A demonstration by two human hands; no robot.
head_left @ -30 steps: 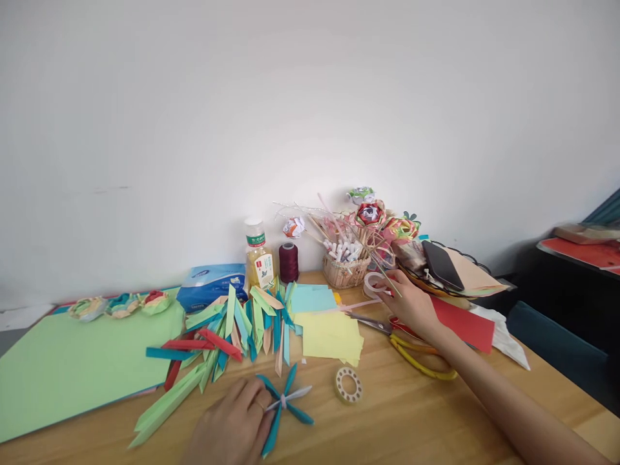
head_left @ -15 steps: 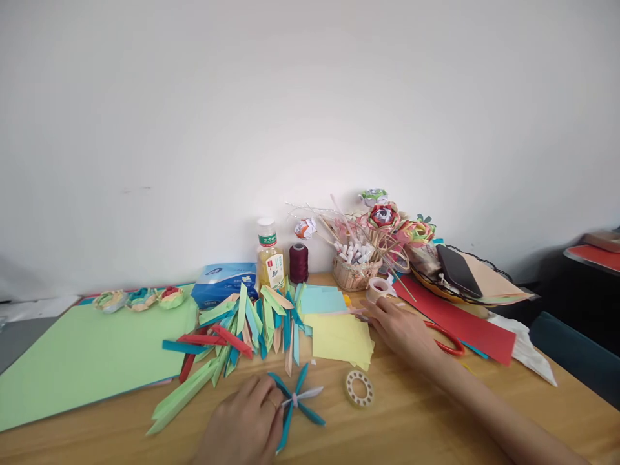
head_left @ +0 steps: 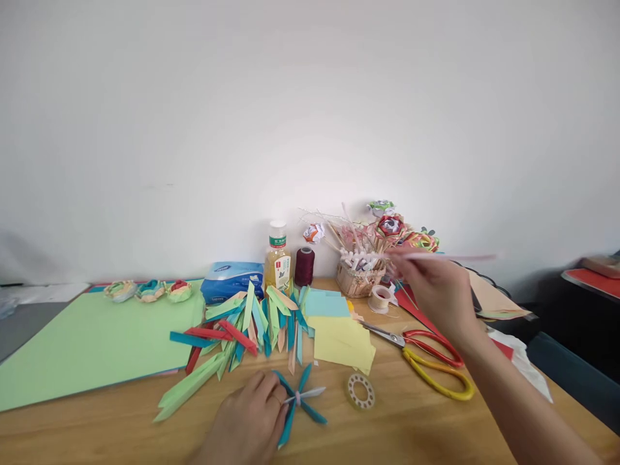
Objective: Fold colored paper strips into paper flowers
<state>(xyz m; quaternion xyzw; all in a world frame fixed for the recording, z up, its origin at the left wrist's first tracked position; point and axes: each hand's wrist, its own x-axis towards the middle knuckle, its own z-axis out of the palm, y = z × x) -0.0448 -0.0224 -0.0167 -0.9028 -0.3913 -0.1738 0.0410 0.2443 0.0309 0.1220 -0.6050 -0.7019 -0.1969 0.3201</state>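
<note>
Pink strip (head_left: 467,258), probably paper, now raised in right hand (head_left: 438,294)

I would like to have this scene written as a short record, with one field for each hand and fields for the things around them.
left hand: at the blue-and-white paper star, fingers touching it
right hand: raised, holding a thin pink strip
right of star: tape roll, lying flat
below right hand: scissors, red and yellow handles
back row: blue tissue pack, bottle, dark red thread spool, basket
on green sheet: three paper rosettes
</note>
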